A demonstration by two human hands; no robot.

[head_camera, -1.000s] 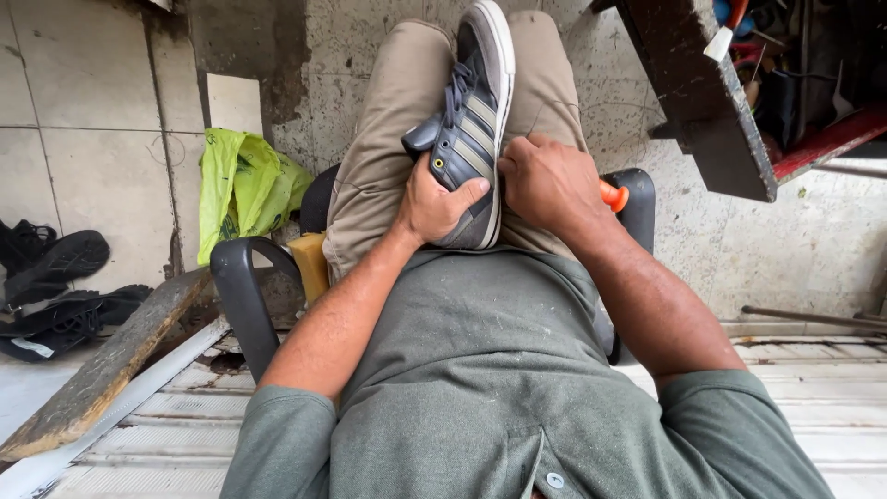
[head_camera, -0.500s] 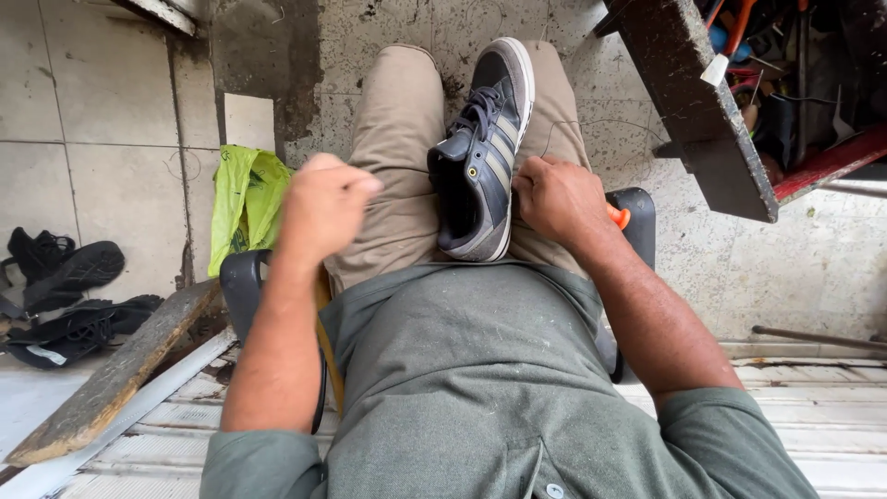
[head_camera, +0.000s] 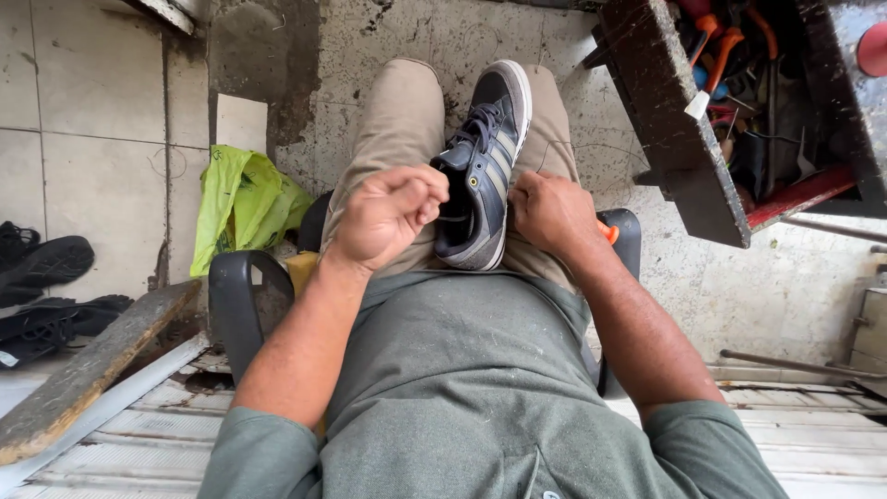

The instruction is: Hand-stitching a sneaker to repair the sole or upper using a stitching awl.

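A dark grey sneaker [head_camera: 487, 162] with pale stripes and a white sole lies on my lap, toe pointing away, between my khaki-trousered thighs. My left hand [head_camera: 388, 217] hovers at the sneaker's heel opening with its fingers pinched together; nothing I can make out shows between them. My right hand [head_camera: 552, 212] is curled against the sneaker's right side and grips it at the sole. An orange piece [head_camera: 607, 231], perhaps a tool handle, sticks out beside that wrist.
I sit on a black armchair [head_camera: 236, 296]. A green plastic bag [head_camera: 242, 203] lies on the floor to the left, with black shoes [head_camera: 42, 268] and a wooden plank [head_camera: 83, 379] further left. A dark wooden box of tools [head_camera: 730, 111] stands at the upper right.
My left hand let go of the sneaker's heel, swung out to the left as a fist, then came back to the heel opening. My right hand stayed on the sneaker.
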